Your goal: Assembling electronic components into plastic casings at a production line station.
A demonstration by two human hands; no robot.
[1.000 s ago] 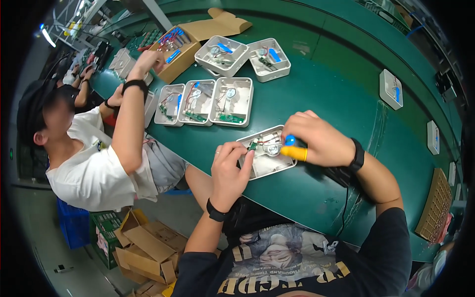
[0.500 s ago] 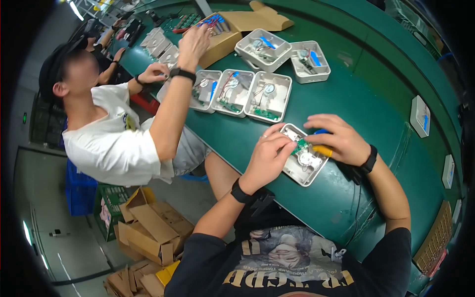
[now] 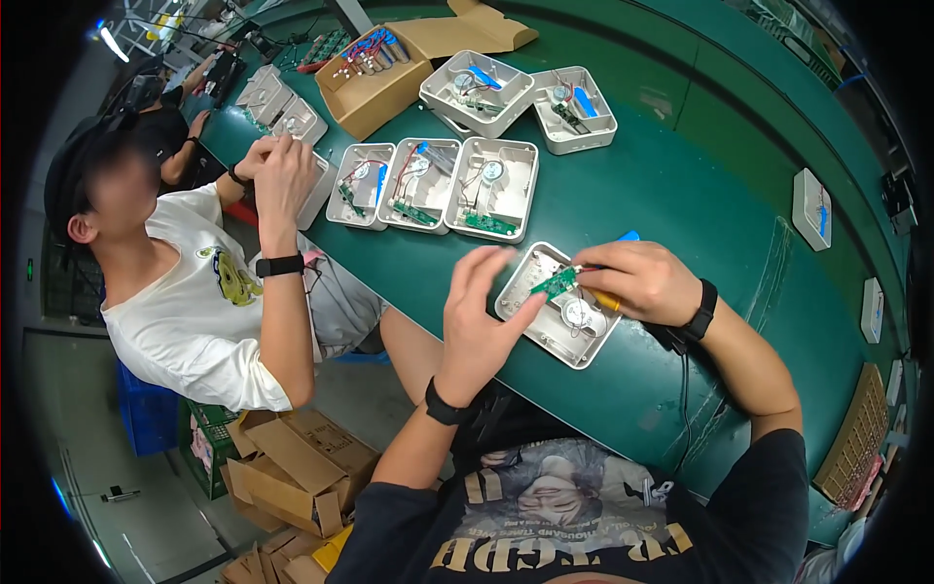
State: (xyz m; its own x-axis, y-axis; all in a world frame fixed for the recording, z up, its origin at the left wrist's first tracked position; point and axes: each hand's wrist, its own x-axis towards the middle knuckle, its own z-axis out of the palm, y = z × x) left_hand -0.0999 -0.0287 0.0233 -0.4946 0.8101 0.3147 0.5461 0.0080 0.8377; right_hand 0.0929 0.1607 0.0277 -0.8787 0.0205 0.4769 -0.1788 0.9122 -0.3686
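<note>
A white plastic casing point(image 3: 561, 352) lies on the bench in front of me, a round speaker-like part point(image 3: 581, 316) inside. Over its cavity a small green circuit board point(image 3: 557, 282) sits tilted. My right hand point(image 3: 642, 282) is closed, fingertips pinching at the board's end where red wires show; a yellow-handled tool point(image 3: 605, 300) lies under its fingers, its tip hidden. A blue piece point(image 3: 629, 237) pokes out behind that hand. My left hand point(image 3: 484, 321) is open at the casing's left side, fingers spread, thumb close to the board; I cannot tell if it touches.
Several similar casings point(image 3: 494, 190) with boards and wires stand beyond. A cardboard box point(image 3: 375, 92) holds blue cylindrical cells. At left a co-worker in a white shirt point(image 3: 185, 321) has both hands raised together. A black cable point(image 3: 686, 399) runs beside my right arm.
My left hand has let go of the board and opened, moving left. My right fingers have come to the board's end. The co-worker's hand has left the cardboard box.
</note>
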